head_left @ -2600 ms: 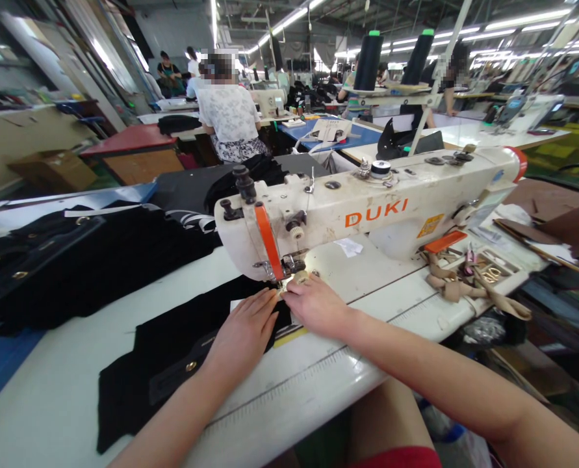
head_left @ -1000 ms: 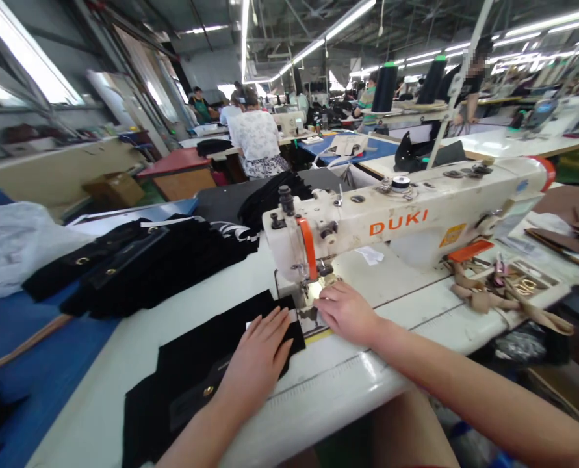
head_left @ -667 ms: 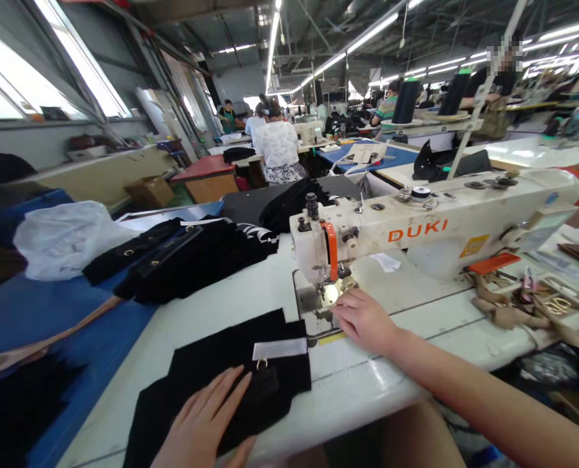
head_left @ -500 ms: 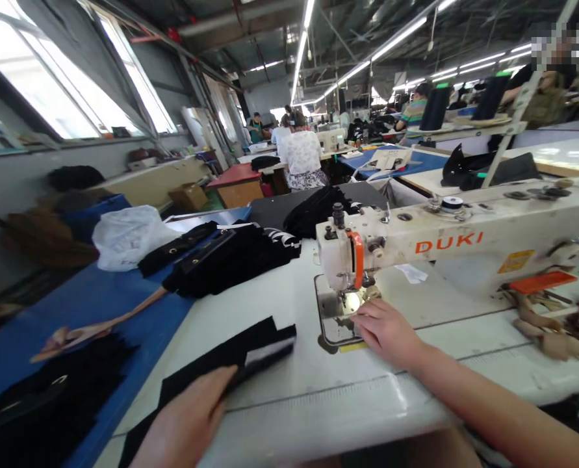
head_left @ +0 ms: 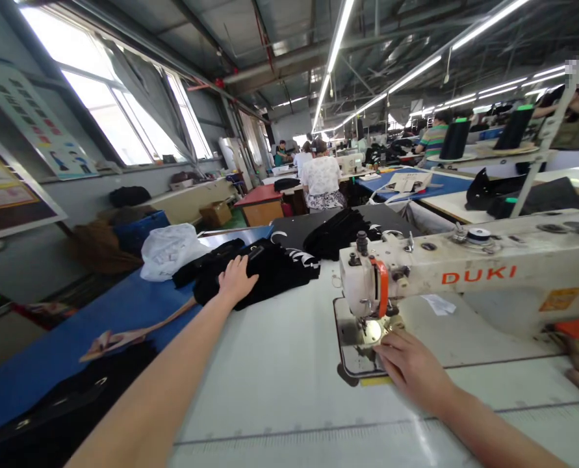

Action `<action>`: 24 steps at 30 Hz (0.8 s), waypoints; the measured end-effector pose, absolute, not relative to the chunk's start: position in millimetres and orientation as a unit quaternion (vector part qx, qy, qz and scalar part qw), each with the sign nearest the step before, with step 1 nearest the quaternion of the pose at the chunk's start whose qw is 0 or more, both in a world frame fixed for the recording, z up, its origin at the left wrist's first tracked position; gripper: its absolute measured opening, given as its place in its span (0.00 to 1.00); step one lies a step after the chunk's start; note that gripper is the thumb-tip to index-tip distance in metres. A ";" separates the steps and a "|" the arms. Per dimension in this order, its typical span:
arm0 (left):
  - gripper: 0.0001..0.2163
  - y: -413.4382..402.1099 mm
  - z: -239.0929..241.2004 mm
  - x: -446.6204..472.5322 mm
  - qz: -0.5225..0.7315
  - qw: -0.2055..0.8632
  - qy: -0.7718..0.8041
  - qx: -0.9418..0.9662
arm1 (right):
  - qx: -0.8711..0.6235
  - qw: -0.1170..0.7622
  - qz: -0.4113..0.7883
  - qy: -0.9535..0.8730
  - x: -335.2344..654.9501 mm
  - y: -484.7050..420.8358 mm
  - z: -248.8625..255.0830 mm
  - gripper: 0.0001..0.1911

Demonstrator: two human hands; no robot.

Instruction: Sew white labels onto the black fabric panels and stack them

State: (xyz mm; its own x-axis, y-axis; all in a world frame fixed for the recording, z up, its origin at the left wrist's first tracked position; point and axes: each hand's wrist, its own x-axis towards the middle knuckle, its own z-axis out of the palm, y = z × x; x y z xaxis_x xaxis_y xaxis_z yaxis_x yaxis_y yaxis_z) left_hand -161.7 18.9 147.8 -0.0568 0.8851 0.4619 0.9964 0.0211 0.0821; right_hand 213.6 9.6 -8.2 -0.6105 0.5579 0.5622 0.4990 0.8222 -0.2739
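My left hand (head_left: 236,279) reaches far out and rests on a heap of black fabric pieces (head_left: 270,270) at the back of the white table (head_left: 279,383). Its fingers lie spread on the cloth, gripping nothing I can see. My right hand (head_left: 411,367) lies by the needle plate (head_left: 355,338) of the cream sewing machine marked DUKI (head_left: 464,273), fingers loosely curled on the table under the lit needle. No fabric lies under the presser foot.
A white plastic bag (head_left: 169,250) and a blue surface (head_left: 75,351) lie left, with more black fabric (head_left: 50,422) at the lower left. A tan strap (head_left: 138,328) lies along the blue surface. Another person in a white top (head_left: 321,182) sits ahead; thread cones (head_left: 455,140) stand behind the machine.
My left hand slid the sewn black piece away to the left and out of view, then stretched forward onto the black fabric heap. My head turned left and up. The right hand stayed by the needle.
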 end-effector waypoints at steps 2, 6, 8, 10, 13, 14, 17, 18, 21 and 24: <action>0.17 10.5 130.7 -164.7 -0.190 0.145 -0.716 -0.656 | -0.291 0.324 0.050 -0.899 214.5 9.4 -9.9 0.14; 0.18 -34.0 110.0 -190.4 -0.170 0.149 -0.758 -0.612 | -0.279 0.315 0.051 -0.906 218.1 9.0 -11.8 0.14; 0.18 -71.1 106.8 -214.9 -0.157 0.153 -0.780 -0.585 | -0.269 0.317 0.044 -0.909 219.6 9.6 -12.1 0.14; 0.19 -114.1 107.0 -246.3 -0.136 0.155 -0.808 -0.552 | -0.255 0.317 0.038 -0.913 220.3 10.7 -12.5 0.14; 0.20 -175.2 107.0 -296.2 -0.074 0.126 -0.861 -0.486 | -0.241 0.320 0.027 -0.916 220.4 12.3 -14.0 0.14; 0.20 -191.0 105.8 -310.2 -0.050 0.096 -0.872 -0.477 | -0.240 0.321 0.022 -0.916 220.5 12.7 -15.0 0.14; 0.20 -217.5 99.8 -334.7 0.000 0.018 -0.877 -0.481 | -0.240 0.322 0.011 -0.916 221.6 14.0 -18.6 0.14; 0.20 -219.7 98.0 -336.9 0.006 0.011 -0.875 -0.484 | -0.241 0.322 0.009 -0.916 222.2 14.4 -19.7 0.14; 0.22 -215.2 97.2 -333.0 0.004 0.013 -0.873 -0.488 | -0.246 0.317 0.011 -0.916 224.1 15.1 -21.7 0.14; 0.23 -208.1 100.9 -326.8 -0.005 0.000 -0.871 -0.491 | -0.252 0.308 0.020 -0.917 224.9 15.0 -21.3 0.14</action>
State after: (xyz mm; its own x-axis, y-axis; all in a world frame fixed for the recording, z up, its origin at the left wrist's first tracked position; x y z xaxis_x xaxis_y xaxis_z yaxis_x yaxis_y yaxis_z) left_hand -326.8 -208.1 100.9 -0.5188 0.8549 0.0047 0.8549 0.5188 0.0080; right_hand 224.9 15.0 -21.3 -0.6825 0.4751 0.5554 0.4503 0.8719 -0.1925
